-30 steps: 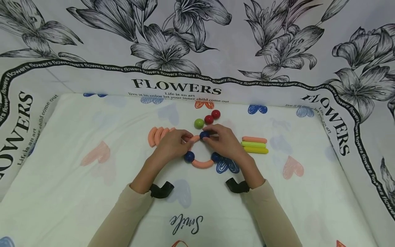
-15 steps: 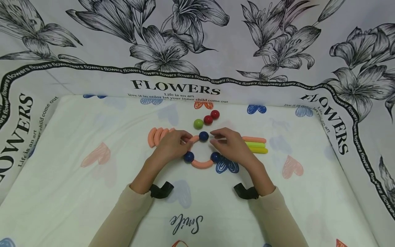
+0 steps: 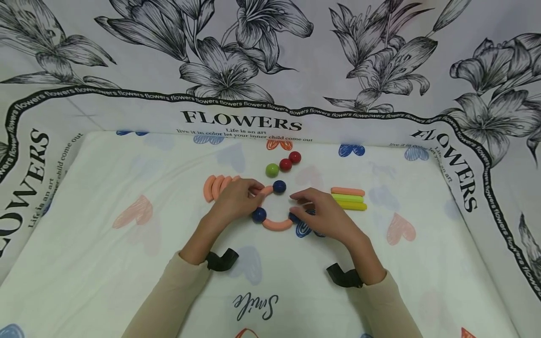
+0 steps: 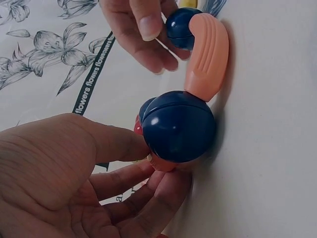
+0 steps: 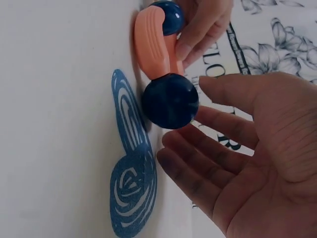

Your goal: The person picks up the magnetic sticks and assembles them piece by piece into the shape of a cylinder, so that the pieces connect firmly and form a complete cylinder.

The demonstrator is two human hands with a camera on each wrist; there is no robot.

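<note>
On the cloth lies an unclosed ring of curved orange pieces and dark blue balls. My left hand (image 3: 238, 199) pinches the left curved orange piece (image 3: 266, 190) between thumb and fingers. That piece runs from the top blue ball (image 3: 279, 187) toward the lower-left blue ball (image 3: 259, 215). Along the bottom, another curved orange piece (image 3: 277, 226) joins the lower-left ball to the lower-right blue ball (image 5: 170, 101). Close beside this last ball is my right hand (image 5: 237, 153), its fingers relaxed and spread, holding nothing. From the head, that hand partly covers the ball.
Several curved orange pieces (image 3: 209, 188) lie in a row left of the left hand. Beyond the ring sit a green ball (image 3: 272, 170) and two red balls (image 3: 285, 165). Orange, lime and yellow straight sticks (image 3: 349, 198) lie side by side at the right.
My right hand let go of the top blue ball, then moved right and nearer to me, down beside the lower-right ball. The left hand stayed in place.
</note>
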